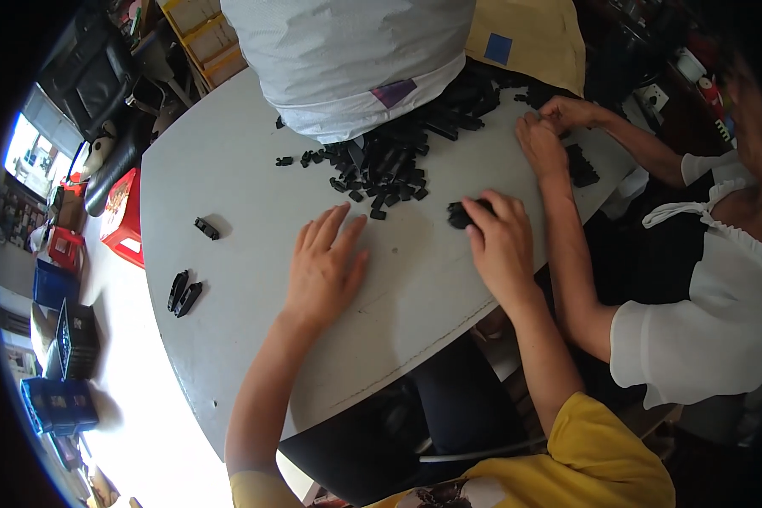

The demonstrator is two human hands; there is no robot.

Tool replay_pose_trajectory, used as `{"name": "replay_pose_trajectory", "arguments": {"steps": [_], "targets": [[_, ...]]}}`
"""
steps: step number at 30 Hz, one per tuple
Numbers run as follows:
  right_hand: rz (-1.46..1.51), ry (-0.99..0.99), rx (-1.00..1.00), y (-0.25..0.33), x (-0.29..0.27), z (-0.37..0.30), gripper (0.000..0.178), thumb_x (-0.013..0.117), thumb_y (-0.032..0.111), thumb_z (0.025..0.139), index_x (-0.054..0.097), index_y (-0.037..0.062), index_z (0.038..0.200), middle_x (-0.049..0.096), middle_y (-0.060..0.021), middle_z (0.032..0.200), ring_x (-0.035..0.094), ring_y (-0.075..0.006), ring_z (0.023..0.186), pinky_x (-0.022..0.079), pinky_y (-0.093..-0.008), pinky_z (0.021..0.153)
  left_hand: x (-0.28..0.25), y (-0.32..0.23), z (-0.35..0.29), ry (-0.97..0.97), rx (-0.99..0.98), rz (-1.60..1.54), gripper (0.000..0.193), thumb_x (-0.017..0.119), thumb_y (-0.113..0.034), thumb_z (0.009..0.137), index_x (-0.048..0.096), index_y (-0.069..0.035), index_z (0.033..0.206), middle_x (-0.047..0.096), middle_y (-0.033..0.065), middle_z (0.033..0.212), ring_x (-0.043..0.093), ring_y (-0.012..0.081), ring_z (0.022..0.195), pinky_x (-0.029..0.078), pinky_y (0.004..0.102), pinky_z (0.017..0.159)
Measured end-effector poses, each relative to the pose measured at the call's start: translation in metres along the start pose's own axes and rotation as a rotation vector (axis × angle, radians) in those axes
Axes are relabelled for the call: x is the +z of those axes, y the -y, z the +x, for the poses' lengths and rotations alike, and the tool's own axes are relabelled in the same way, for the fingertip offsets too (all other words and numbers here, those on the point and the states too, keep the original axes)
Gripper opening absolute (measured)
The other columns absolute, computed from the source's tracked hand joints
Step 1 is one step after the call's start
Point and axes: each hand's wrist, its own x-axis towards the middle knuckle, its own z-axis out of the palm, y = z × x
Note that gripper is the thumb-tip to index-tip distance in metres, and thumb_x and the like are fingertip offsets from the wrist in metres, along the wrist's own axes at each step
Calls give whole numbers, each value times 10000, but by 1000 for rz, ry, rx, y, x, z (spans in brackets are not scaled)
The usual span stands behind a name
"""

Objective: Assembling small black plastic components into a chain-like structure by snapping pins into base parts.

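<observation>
Two hands over a pale, rounded worktop [229, 339]: the left hand [322, 262] lies open, fingers spread, holding nothing; the right hand [501, 237] curls its fingers around a dark clump of parts [460, 216], just right of a loose black pile [389, 165] beside a white sack [356, 63].

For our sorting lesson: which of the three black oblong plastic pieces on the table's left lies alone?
The black oblong plastic piece uppermost of the three; the other two pieces lie close together below it.
</observation>
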Motion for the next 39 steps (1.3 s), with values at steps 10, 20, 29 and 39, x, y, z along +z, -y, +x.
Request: {"name": "replay_pose_trajectory", "arguments": {"steps": [10, 20, 29, 39], "targets": [[450, -13, -75, 56, 31, 28, 369, 719, 209, 817, 639, 51, 1141, 556, -135, 1117, 517, -318, 1060, 440, -412, 913, 3, -29, -15, -96, -129, -254, 462, 610, -154, 859, 520, -62, 1303, 468, 189, 1368, 461, 368, 1234, 376, 450, 1021], [-14, -26, 124, 62, 98, 120, 460, 780, 348, 697, 643, 206, 1112, 427, -213, 1301, 423, -428, 1211, 434, -533, 914, 1, -40, -25, 158, 51, -119, 450, 668, -159, 820, 564, -118, 1256, 458, 117, 1403, 390, 358, 1328, 364, 459, 1058], [183, -54, -67, 23, 93, 94, 280, 694, 176, 734, 695, 95, 1002, 496, -216, 1253, 504, -376, 1156, 453, -418, 956, -34, -29, -67, 190, -41, -181, 412, 664, -74, 795, 579, -105, 1196, 475, 124, 1379, 369, 374, 1348, 370, 459, 1082], [387, -23, -186, 113, 74, 13, 251, 674, 85, 746, 666, 55, 995, 491, -209, 1224, 481, -396, 1151, 436, -441, 962, -74, 3, -123, 111, -262, -103, 368, 617, -41, 798, 580, -86, 1162, 497, 150, 1344, 381, 391, 1335, 358, 470, 1079]]}}
